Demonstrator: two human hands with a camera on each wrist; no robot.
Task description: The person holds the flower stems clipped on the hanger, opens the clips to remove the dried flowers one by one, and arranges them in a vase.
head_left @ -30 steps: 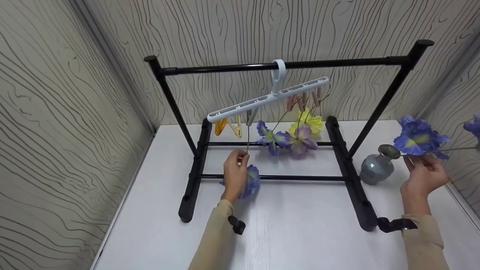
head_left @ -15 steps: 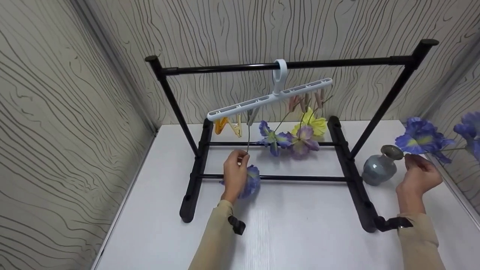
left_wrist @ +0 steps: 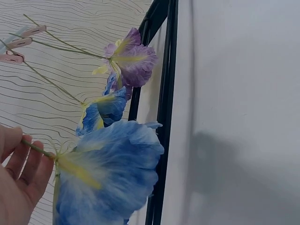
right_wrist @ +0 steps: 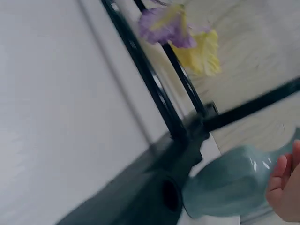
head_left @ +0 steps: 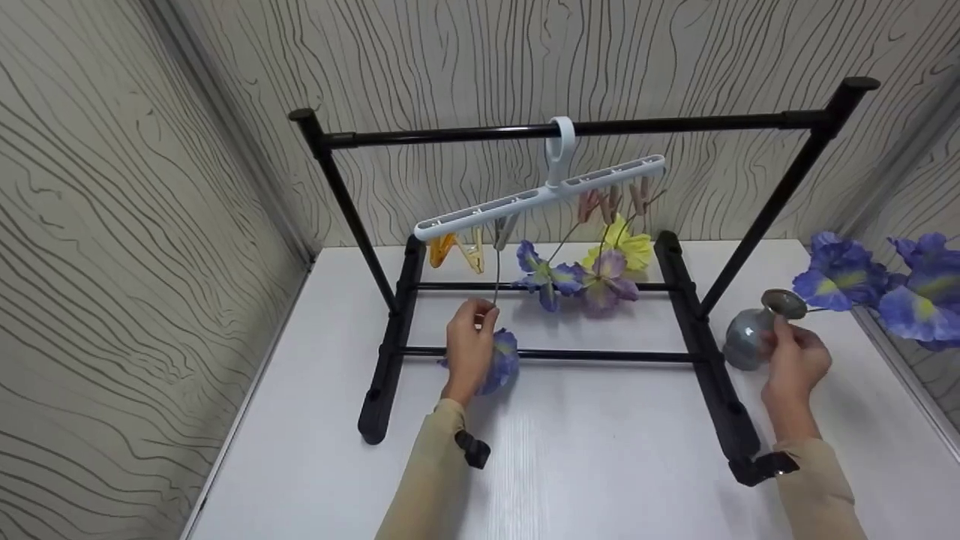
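Note:
My left hand [head_left: 469,349] pinches the thin stem of a blue artificial iris [left_wrist: 110,173], below the grey clothespin [head_left: 505,232] in which that stem hangs. The clothespin is on a pale blue hanger [head_left: 487,217], tilted down to the left. On the right, my right hand [head_left: 796,367] grips the neck of a glazed blue-grey vase [head_left: 742,339], thumb in front; its other fingers are partly hidden. The vase [right_wrist: 229,183] leans right, with blue irises [head_left: 844,277] sticking out of its mouth on stems.
The hanger hooks over a black rack [head_left: 450,136] with two low crossbars. Pink and brownish clothespins [head_left: 607,202] hold a blue, a purple [head_left: 604,281] and a yellow flower [head_left: 630,247]. Orange [head_left: 441,251] and yellow [head_left: 475,253] clothespins hang at left. The vase stands close beside the rack's right foot.
My right hand has left the iris stem by the vase's mouth and moved left and down onto its neck. The irises in the vase have swung lower and leftward. My left hand has stayed put.

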